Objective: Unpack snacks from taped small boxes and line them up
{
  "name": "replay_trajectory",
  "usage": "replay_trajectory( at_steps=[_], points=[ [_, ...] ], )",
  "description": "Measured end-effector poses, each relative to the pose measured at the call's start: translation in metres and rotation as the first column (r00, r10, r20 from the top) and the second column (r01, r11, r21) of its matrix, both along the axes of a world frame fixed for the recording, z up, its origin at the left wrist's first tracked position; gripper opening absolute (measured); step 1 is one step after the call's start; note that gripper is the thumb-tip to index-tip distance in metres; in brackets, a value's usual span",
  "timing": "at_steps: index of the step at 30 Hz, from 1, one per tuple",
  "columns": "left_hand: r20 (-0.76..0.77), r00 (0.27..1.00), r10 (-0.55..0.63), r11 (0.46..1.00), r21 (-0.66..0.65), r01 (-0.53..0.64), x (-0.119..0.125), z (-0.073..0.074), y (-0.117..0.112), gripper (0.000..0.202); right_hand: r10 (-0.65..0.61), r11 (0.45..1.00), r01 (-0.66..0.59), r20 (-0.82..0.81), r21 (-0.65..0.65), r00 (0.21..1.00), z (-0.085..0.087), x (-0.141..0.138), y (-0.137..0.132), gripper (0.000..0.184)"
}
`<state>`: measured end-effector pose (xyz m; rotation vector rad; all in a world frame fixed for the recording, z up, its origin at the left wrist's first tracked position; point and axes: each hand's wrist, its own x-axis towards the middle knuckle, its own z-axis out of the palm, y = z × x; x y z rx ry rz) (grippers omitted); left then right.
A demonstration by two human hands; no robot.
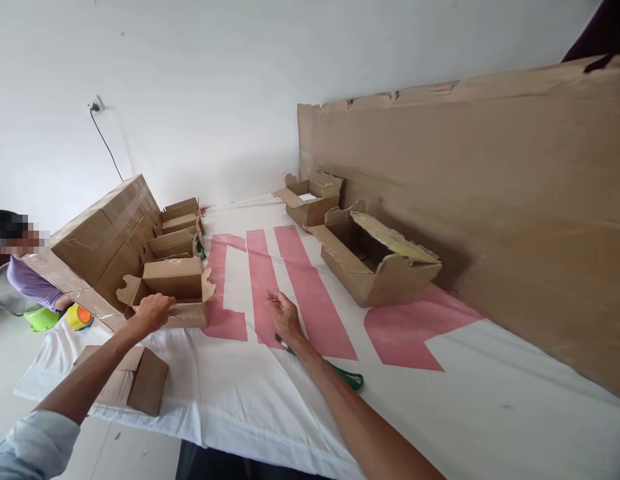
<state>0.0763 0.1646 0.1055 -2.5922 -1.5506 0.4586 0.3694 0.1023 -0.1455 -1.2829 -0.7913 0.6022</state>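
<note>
My left hand (156, 311) is over the near edge of an open cardboard box (190, 313) on the left, its fingers curled together. What those fingers hold, if anything, is hidden. Above the middle of the table my right hand (286, 316) has its fingers bent in toward the thumb, and I cannot make out anything between them. Under my right forearm a green strap (353, 379) with a looped end lies on the white and red cloth (300, 407). A closed cardboard box (147, 383) sits at the table's front left edge, below my left forearm.
Two open boxes (173, 245) (180, 220) stand behind the near left one, beside a cardboard wall (105, 227). On the right are a larger open box (370, 280) and a smaller one (310, 212), before a tall cardboard panel (465, 180). A person (33, 280) is at far left.
</note>
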Motion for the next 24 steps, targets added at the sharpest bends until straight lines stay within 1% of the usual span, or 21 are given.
replay_trajectory(
  at_steps=[3, 6, 10, 15, 18, 20, 22, 24],
  points=[
    [-0.088, 0.994, 0.063, 0.996, 0.071, -0.057, -0.020, -0.003, 0.021, 0.027, 0.002, 1.000, -0.002, 0.005, -0.007, 1.000, 0.003, -0.003, 0.000, 0.051],
    [-0.123, 0.989, 0.081, 0.992, 0.109, -0.068, -0.029, -0.012, 0.031, 0.029, 0.006, 1.000, -0.006, 0.022, -0.016, 1.000, 0.006, -0.004, -0.003, 0.048],
    [-0.124, 0.989, 0.087, 0.989, 0.130, -0.071, -0.034, -0.025, 0.035, 0.030, 0.016, 0.999, -0.015, 0.049, -0.029, 0.999, 0.007, -0.001, -0.005, 0.047],
    [-0.095, 0.991, 0.094, 0.988, 0.133, -0.080, -0.035, -0.034, 0.036, 0.025, 0.024, 0.998, -0.020, 0.084, -0.052, 0.996, 0.006, 0.000, -0.009, 0.049],
    [-0.053, 0.995, 0.088, 0.989, 0.123, -0.081, -0.034, -0.037, 0.032, 0.020, 0.052, 0.997, -0.045, 0.119, -0.068, 0.991, 0.008, 0.001, -0.013, 0.051],
    [-0.006, 0.997, 0.074, 0.990, 0.121, -0.072, -0.034, -0.038, 0.024, 0.022, 0.080, 0.995, -0.069, 0.147, -0.078, 0.986, 0.012, 0.001, -0.016, 0.054],
    [0.055, 0.997, 0.052, 0.989, 0.134, -0.059, -0.038, -0.035, 0.011, 0.031, 0.107, 0.992, -0.093, 0.177, -0.085, 0.978, 0.017, 0.002, -0.021, 0.056],
    [0.121, 0.992, 0.030, 0.986, 0.158, -0.049, -0.047, -0.031, -0.006, 0.043, 0.134, 0.989, -0.118, 0.205, -0.089, 0.970, 0.021, 0.004, -0.029, 0.054]
  ],
)
